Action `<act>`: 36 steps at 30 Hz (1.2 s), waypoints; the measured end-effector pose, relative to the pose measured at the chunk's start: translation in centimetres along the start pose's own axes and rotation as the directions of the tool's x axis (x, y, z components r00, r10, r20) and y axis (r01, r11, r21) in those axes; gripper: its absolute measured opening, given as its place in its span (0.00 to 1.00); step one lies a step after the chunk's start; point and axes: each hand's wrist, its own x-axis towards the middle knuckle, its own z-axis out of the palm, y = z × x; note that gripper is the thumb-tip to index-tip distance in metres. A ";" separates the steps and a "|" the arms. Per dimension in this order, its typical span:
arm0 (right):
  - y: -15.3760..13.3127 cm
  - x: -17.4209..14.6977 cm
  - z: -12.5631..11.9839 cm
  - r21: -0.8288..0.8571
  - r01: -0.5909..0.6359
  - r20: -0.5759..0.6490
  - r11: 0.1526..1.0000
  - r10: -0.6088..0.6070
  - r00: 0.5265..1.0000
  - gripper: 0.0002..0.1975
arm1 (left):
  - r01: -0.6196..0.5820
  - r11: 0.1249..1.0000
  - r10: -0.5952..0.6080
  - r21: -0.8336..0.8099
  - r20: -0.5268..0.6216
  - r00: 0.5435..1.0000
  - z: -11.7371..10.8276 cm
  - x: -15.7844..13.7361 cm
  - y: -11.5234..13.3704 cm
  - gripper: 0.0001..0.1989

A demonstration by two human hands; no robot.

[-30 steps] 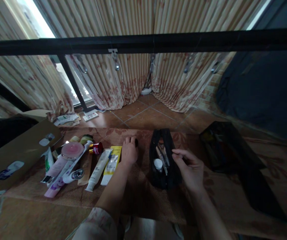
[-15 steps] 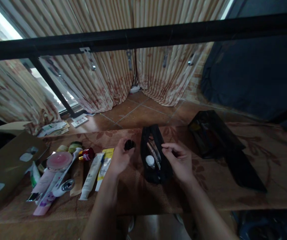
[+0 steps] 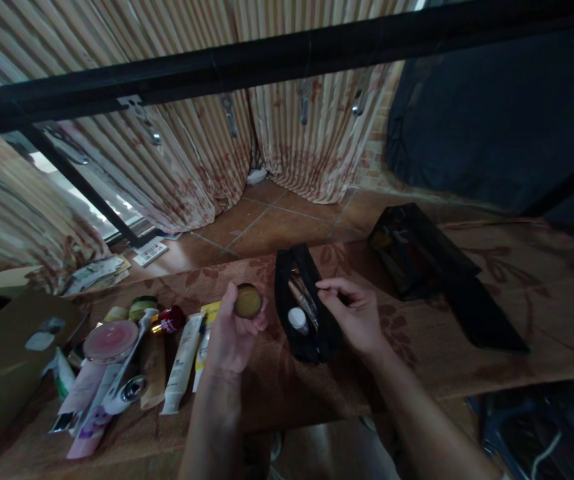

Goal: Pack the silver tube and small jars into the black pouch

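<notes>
In my left hand (image 3: 227, 340) is a small round pot (image 3: 248, 301), dark-rimmed with a yellowish-brown face turned up toward me; thumb and fingers grip its edge. A black zip pouch (image 3: 329, 337) lies on the cloth just to the right of that hand, its mouth spread apart. Inside it show a white-capped container (image 3: 297, 320) and several slim, shiny items (image 3: 303, 297) that I cannot name. The thumb and forefinger of my right hand (image 3: 354, 317) pinch the pouch's right rim.
Left on the patterned cloth (image 3: 251, 413) lie several tubes (image 3: 184, 367), a pink round case (image 3: 111, 341), a red jar (image 3: 169, 320) and a cardboard box (image 3: 11, 353). A black mesh case (image 3: 417, 253) with its flap folded out lies right. A dark metal rail (image 3: 191, 67) crosses behind.
My left hand has turned palm up, tilting the round pot so its yellowish face shows. The right hand keeps its pinch on the pouch. The camera view has shifted and tilted slightly.
</notes>
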 end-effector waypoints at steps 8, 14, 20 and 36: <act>0.0 -0.1 0.0 0.013 0.004 -0.004 1.000 -0.004 1.000 0.06 | 0.165 0.970 -0.170 -0.176 -0.013 0.985 0.0 0.3 -0.5 0.27; 0.0 0.0 0.0 -0.006 0.007 -0.011 1.000 -0.007 1.000 0.05 | 0.175 0.961 -0.188 -0.212 -0.041 0.981 0.4 0.3 -0.5 0.27; -0.1 0.0 0.0 0.002 0.009 -0.017 1.000 -0.009 1.000 0.06 | 0.186 0.973 -0.190 -0.134 -0.017 0.982 0.2 0.1 -0.6 0.25; -0.1 0.0 0.0 -0.008 0.005 -0.014 1.000 -0.005 1.000 0.06 | 0.009 1.000 -0.009 -0.001 0.060 0.998 0.2 -0.6 -1.0 0.19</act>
